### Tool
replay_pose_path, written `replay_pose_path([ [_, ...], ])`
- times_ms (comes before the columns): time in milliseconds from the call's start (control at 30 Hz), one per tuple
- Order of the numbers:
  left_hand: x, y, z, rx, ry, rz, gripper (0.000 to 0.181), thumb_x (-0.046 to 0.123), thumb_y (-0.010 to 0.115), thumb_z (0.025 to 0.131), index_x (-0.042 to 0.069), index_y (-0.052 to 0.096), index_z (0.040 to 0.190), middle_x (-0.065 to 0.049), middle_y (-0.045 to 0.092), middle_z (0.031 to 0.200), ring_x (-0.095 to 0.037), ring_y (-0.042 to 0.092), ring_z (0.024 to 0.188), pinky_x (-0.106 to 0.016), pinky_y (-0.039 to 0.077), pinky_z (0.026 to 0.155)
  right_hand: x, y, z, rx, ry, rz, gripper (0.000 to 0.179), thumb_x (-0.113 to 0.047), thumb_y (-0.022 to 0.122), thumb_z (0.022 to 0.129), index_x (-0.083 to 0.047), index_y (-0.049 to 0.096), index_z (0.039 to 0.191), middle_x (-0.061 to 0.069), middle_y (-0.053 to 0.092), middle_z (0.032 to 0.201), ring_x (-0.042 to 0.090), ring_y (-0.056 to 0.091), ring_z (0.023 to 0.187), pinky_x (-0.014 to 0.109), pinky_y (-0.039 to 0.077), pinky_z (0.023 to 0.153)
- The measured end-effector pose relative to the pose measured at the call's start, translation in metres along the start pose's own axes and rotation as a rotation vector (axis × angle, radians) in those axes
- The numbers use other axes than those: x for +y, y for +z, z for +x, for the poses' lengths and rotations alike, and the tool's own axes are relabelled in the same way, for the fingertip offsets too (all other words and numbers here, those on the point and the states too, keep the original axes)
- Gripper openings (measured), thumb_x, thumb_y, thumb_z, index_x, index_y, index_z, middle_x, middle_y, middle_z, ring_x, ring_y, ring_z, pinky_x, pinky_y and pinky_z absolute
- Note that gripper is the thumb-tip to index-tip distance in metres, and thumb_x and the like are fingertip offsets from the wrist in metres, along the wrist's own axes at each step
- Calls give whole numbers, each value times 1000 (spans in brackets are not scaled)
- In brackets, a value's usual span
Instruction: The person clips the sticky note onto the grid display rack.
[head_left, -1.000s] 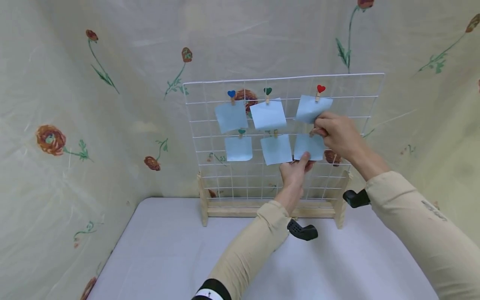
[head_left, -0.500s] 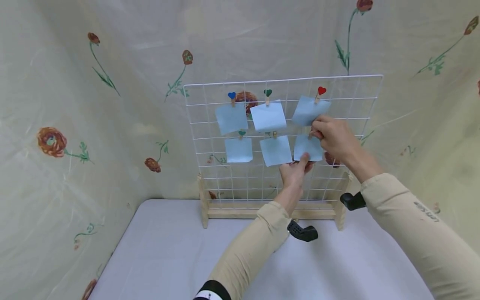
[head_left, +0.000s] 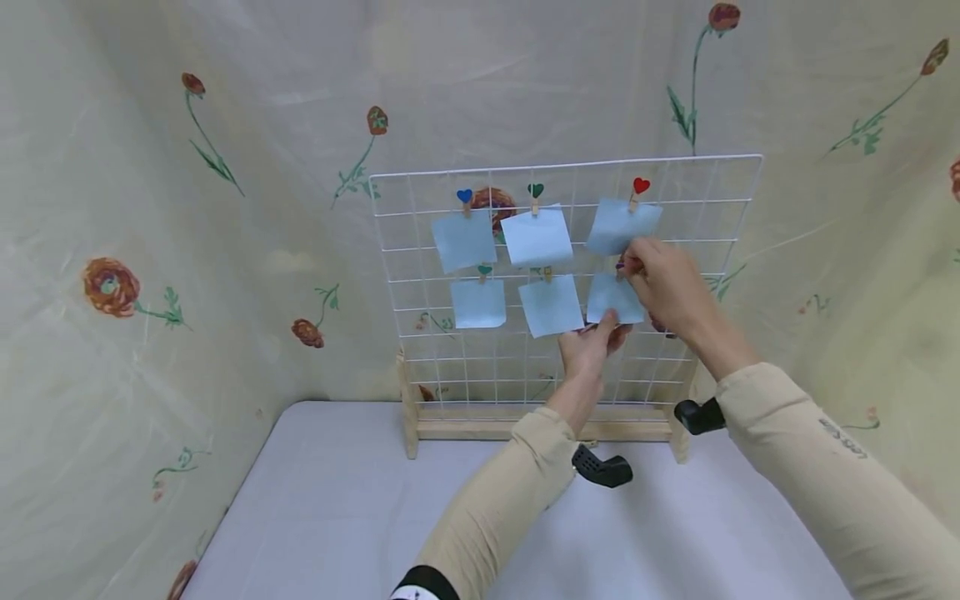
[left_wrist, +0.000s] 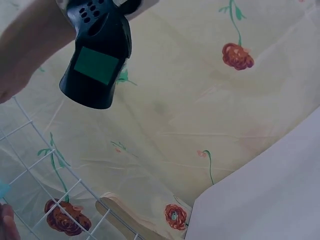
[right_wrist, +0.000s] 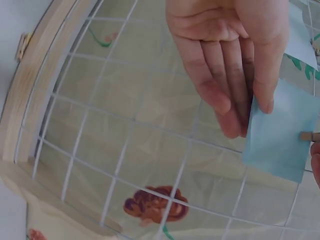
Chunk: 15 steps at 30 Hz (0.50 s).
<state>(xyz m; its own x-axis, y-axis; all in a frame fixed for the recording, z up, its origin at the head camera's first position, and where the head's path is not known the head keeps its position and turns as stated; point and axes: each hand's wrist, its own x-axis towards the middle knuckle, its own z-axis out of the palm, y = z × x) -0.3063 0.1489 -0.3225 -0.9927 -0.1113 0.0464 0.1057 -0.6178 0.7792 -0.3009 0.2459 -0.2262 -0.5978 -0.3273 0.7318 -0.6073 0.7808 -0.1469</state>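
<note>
My left hand [head_left: 587, 354] pinches the bottom edge of a light blue paper square [head_left: 615, 302], thumb in front and fingers behind, as the right wrist view shows. At its top edge my right hand [head_left: 671, 285] pinches a small wooden clothespin [right_wrist: 308, 136], which overlaps the paper; its far end is hidden by the fingers. The square lies against a white wire grid [head_left: 480, 383], at the right end of the lower row. Just above it hangs another blue square [head_left: 624, 227] under a red heart clothespin [head_left: 641, 187].
More blue squares hang to the left, among them one [head_left: 463, 242] under a blue heart clothespin [head_left: 465, 198] and one [head_left: 537, 237] under a green heart. Wooden feet [head_left: 408, 408] and a crossbar hold the grid on a white table [head_left: 337, 500]. Flowered cloth [head_left: 247, 333] stands behind.
My right hand has shifted slightly left and down at the paper's top edge. The square above it has swung a little. My left hand keeps its grip.
</note>
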Motion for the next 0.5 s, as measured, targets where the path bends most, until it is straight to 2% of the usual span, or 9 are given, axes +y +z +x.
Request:
replay_pose_path([
  [200,-1,-4,-2,-5,-47,21,18,14,70,85,6,60,98,-21,72,89,-30,72,82,-36,58,76,2,5,-10,42,45,131,14,7,62,85,1,52,93,20,66,97,35,67,86,48,56,71],
  [367,-2,-11,-2,-18,-70,39,14,13,71,84,1,66,88,-21,72,89,-31,71,86,-39,57,80,3,7,-16,66,68,173,15,7,60,86,2,54,99,21,66,101,36,67,89,48,56,70],
  [467,-1,-20,-1,-53,-75,62,14,14,71,83,3,66,90,-19,73,92,-30,71,88,-40,55,84,4,6,-18,73,74,180,17,5,60,87,2,54,102,20,66,102,35,67,91,45,56,70],
  [500,-1,-24,0,-69,-78,69,14,15,71,83,4,66,91,-18,73,92,-29,71,88,-41,55,85,4,5,-17,72,80,185,17,4,60,87,2,54,103,19,66,103,34,67,91,40,57,70],
])
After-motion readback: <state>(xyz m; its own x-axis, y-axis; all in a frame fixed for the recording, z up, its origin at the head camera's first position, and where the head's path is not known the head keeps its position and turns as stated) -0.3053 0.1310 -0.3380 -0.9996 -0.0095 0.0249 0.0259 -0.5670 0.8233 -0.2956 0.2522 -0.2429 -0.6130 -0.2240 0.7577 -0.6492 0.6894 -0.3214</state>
